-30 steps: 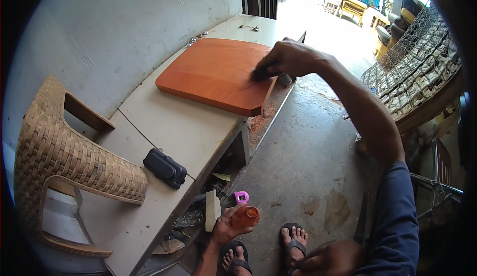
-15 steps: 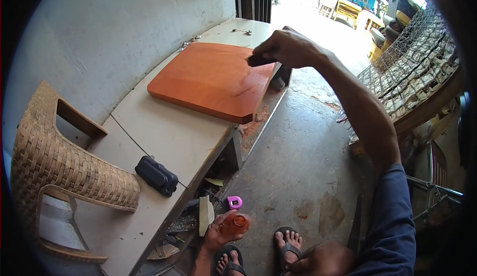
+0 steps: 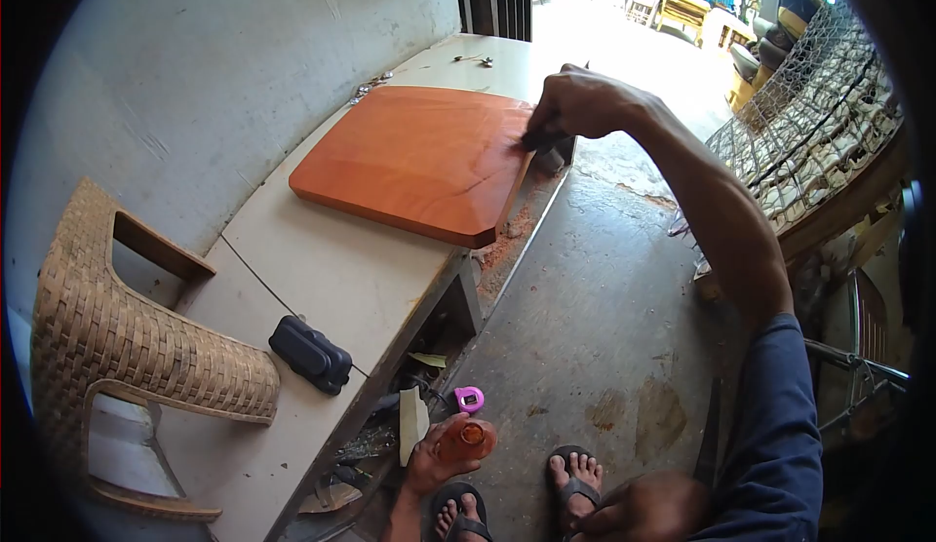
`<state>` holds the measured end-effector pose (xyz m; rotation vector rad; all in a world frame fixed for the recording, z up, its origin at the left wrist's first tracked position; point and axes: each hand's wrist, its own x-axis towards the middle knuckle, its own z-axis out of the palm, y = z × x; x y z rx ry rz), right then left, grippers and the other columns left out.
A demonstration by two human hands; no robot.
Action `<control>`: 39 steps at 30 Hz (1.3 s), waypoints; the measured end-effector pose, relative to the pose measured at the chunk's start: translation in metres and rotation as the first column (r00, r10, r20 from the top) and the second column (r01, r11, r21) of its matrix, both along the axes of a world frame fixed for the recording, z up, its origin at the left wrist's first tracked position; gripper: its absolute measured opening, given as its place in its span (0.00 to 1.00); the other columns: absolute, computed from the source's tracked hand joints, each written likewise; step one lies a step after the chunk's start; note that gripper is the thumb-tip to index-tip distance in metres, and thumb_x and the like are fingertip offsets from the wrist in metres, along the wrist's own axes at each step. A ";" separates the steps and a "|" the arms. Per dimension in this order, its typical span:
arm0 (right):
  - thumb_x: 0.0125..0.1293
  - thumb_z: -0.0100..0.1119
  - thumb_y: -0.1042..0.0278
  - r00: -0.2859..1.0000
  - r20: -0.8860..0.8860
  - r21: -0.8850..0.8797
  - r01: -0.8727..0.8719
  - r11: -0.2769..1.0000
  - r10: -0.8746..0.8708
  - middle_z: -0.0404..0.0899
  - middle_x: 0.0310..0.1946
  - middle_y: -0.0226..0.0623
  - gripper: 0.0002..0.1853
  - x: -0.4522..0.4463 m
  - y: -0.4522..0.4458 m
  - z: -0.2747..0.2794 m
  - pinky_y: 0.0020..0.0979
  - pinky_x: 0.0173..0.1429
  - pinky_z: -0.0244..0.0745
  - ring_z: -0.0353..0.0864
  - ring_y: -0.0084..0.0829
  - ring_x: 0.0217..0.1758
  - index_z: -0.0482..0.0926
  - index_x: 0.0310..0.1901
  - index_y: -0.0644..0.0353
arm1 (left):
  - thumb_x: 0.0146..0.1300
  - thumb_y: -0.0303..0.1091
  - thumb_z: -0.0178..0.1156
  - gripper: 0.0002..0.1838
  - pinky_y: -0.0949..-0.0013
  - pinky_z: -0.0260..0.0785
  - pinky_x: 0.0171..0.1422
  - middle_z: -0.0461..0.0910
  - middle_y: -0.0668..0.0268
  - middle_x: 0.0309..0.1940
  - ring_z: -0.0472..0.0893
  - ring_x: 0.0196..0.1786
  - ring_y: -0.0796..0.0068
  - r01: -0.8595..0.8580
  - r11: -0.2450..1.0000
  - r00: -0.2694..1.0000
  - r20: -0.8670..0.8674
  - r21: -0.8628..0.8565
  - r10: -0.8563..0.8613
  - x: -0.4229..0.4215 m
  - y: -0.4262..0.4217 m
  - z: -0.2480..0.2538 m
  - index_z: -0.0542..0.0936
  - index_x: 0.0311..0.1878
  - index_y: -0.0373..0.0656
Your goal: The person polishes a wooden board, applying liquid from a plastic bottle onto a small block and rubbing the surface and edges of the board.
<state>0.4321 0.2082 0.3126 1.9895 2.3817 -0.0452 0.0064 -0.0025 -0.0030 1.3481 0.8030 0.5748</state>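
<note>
The board (image 3: 400, 157) was a warm orange-brown, with darker, wavering streaks toward its right side. The pad (image 3: 542, 139) against it was black, and the bottle (image 3: 474, 447) a reddish orange. The bench top (image 3: 322, 264) was off-white, crossed by a thin dark line, while the wicker piece (image 3: 195, 359) showed a tan-and-brown basket weave. The case (image 3: 310, 354) was black, the tape measure (image 3: 469, 400) bright pink, the sleeve (image 3: 777, 415) navy blue, the sandals (image 3: 582, 488) black. Brown stains blotched the grey floor (image 3: 565, 328); paler scratches marked the blue-grey wall (image 3: 244, 74). The wire mesh (image 3: 809, 123) formed a greyish grid.
</note>
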 end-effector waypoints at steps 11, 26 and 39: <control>0.67 0.62 0.77 0.990 0.136 -0.046 0.038 0.998 -0.031 0.91 0.44 0.38 0.17 0.011 0.013 0.015 0.36 0.51 0.84 0.90 0.34 0.43 0.90 0.55 0.48 | 0.50 0.27 0.82 0.45 0.64 0.67 0.77 0.78 0.63 0.65 0.77 0.69 0.69 0.002 0.999 0.999 0.052 -0.053 0.001 0.000 0.005 -0.004 0.73 0.73 0.40; 0.68 0.62 0.75 0.972 -0.235 0.175 0.053 0.983 -0.011 0.91 0.39 0.42 0.17 0.031 0.036 -0.020 0.38 0.46 0.83 0.89 0.37 0.36 0.90 0.55 0.48 | 0.50 0.24 0.81 0.47 0.61 0.65 0.79 0.77 0.61 0.68 0.75 0.71 0.67 -0.028 0.982 0.991 0.122 -0.185 0.051 -0.007 0.005 0.007 0.70 0.75 0.38; 0.64 0.59 0.78 0.943 -0.079 0.224 0.334 0.916 -0.324 0.89 0.41 0.50 0.16 0.048 0.020 -0.025 0.41 0.53 0.83 0.90 0.45 0.44 0.91 0.49 0.55 | 0.50 0.24 0.81 0.48 0.61 0.64 0.80 0.74 0.62 0.70 0.73 0.72 0.68 -0.037 0.986 0.997 0.064 -0.163 0.048 -0.010 0.002 0.005 0.69 0.75 0.38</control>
